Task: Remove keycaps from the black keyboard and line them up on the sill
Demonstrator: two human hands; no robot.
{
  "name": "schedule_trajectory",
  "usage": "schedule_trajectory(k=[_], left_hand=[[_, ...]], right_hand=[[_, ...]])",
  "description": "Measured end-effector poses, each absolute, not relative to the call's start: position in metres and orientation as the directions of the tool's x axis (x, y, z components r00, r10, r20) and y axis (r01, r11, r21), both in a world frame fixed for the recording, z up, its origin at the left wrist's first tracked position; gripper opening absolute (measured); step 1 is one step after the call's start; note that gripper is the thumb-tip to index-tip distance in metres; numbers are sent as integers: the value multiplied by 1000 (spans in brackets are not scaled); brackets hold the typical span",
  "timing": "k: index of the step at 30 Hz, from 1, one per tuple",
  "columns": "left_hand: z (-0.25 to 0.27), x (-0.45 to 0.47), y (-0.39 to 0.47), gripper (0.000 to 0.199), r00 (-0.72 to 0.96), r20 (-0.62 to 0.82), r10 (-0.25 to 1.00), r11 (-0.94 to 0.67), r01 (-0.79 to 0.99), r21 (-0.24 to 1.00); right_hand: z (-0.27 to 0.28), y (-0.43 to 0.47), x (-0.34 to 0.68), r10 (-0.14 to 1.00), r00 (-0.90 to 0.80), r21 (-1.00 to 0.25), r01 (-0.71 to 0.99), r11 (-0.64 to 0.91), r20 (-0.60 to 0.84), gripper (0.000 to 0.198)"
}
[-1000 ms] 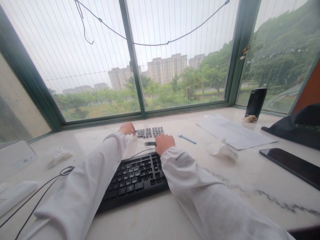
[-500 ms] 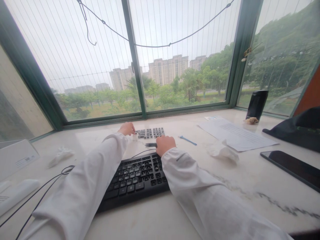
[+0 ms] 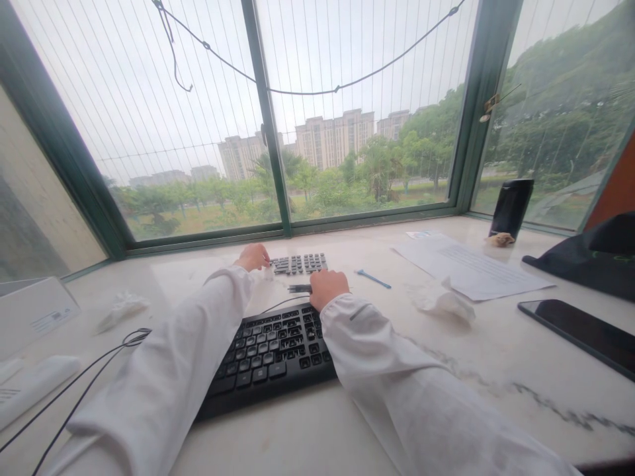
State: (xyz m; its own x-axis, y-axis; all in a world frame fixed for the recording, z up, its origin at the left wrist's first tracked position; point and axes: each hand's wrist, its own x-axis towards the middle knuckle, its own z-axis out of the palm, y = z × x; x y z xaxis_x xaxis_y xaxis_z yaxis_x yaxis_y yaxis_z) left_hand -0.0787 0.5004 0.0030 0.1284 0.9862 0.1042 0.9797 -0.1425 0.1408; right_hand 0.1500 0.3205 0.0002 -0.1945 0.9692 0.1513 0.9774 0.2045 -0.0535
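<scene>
My left hand [image 3: 254,256] is at the left end of the loose keycaps [image 3: 300,263], its fingers drawn together at the edge of the group. Whatever may be between those fingertips is too small to tell. The keycaps are laid out in rows on the white surface behind the black keyboard [image 3: 260,360]. My right hand [image 3: 329,288] is closed around a slim black tool [image 3: 299,288] whose end sticks out to the left; its exact kind is unclear. Beneath that hand, the keyboard's right part has bare key sockets, while caps remain on its left part. My left sleeve covers the keyboard's far left.
A blue stick-like tool [image 3: 373,279] lies right of the keycaps. Farther right are crumpled tissue [image 3: 449,303], printed paper [image 3: 469,268], a phone [image 3: 580,330] and a black can [image 3: 512,206]. On the left are a white box [image 3: 37,314], more tissue [image 3: 122,309] and a black cable [image 3: 99,360].
</scene>
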Motion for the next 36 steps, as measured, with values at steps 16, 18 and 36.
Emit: schedule_trajectory(k=[16, 18, 36], left_hand=[[-1, -74, 500, 15, 141, 112, 984, -162, 966, 202], [-1, -73, 499, 16, 136, 109, 985, -157, 965, 210], [2, -77, 502, 19, 135, 107, 985, -150, 977, 148]], right_hand=[[-2, 322, 150, 966, -193, -61, 977, 205, 171, 24], [-1, 321, 150, 967, -195, -61, 976, 207, 166, 24], [0, 320, 150, 969, -198, -50, 977, 207, 150, 23]])
